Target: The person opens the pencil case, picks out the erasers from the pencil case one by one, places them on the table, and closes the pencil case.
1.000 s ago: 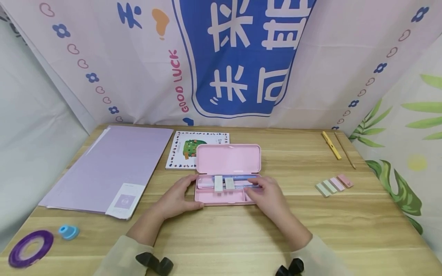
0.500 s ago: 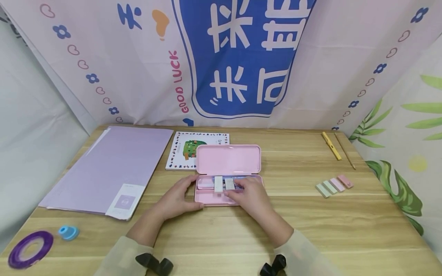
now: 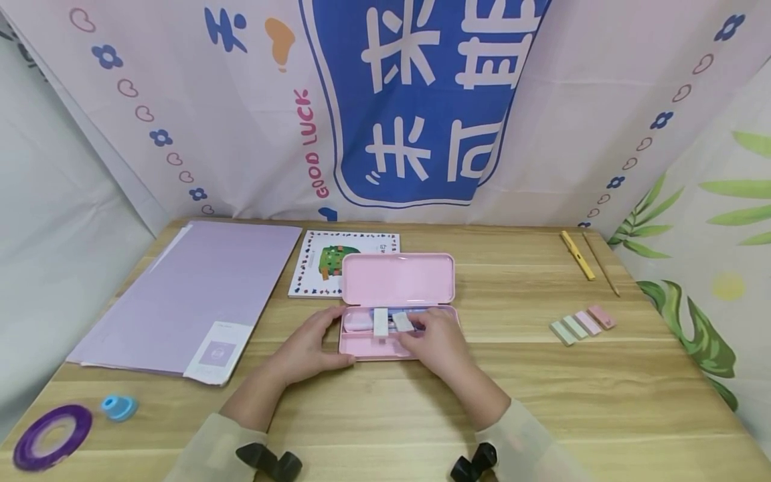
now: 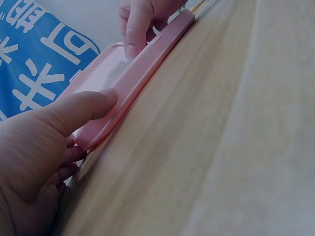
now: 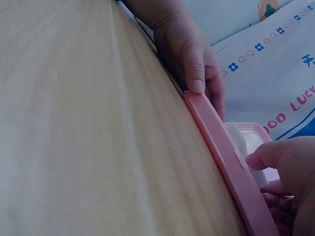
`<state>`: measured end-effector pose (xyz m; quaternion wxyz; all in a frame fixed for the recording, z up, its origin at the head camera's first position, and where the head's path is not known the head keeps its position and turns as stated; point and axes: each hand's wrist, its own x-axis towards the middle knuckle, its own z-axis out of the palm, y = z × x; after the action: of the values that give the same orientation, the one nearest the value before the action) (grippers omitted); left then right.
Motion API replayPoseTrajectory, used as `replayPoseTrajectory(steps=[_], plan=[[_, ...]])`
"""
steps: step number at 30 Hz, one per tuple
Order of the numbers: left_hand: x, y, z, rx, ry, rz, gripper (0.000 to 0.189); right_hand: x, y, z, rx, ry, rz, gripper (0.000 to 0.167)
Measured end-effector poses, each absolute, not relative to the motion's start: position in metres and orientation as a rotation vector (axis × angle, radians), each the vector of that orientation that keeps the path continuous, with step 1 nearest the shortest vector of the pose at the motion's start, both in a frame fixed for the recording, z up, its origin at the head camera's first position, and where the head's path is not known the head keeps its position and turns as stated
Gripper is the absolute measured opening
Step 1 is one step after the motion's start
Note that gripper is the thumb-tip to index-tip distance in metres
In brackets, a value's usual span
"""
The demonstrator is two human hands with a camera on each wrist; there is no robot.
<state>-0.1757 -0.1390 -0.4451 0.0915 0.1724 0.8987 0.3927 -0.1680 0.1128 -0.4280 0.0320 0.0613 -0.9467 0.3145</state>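
Note:
A pink pencil case [image 3: 399,280] lies on the table with its lid raised. My left hand [image 3: 307,345] holds the case's left end, thumb on the front wall [image 4: 133,73] and fingers round the corner. Inside, two white erasers lie across blue pens. The left eraser [image 3: 381,323] sits straight; the right eraser [image 3: 401,322] is slightly tilted. My right hand [image 3: 442,343] pinches this tilted eraser at its right side, between thumb and fingers. That hand covers the right part of the case and most of the pens.
Behind the case lies a white booklet [image 3: 307,261], partly covered by the lid. A purple folder [image 3: 199,294] is at left, near a purple tape roll [image 3: 51,438] and a blue cap-like piece [image 3: 119,406]. At right are several small blocks [image 3: 583,325], a yellow pen [image 3: 578,256] and a thin pencil [image 3: 601,264].
My right hand has moved left from the case's right side to the right eraser and pinches it. That eraser has turned slightly. My left hand has stayed on the case.

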Motion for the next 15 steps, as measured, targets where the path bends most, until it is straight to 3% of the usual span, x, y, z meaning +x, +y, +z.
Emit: replayPoseTrajectory(steps=[15], plan=[[-0.1754,-0.1389,-0.4452,0.498,2.669,1.159,0.097,-0.1698,0.1198,-0.4194,0.1,-2.942,1.129,0.031]])
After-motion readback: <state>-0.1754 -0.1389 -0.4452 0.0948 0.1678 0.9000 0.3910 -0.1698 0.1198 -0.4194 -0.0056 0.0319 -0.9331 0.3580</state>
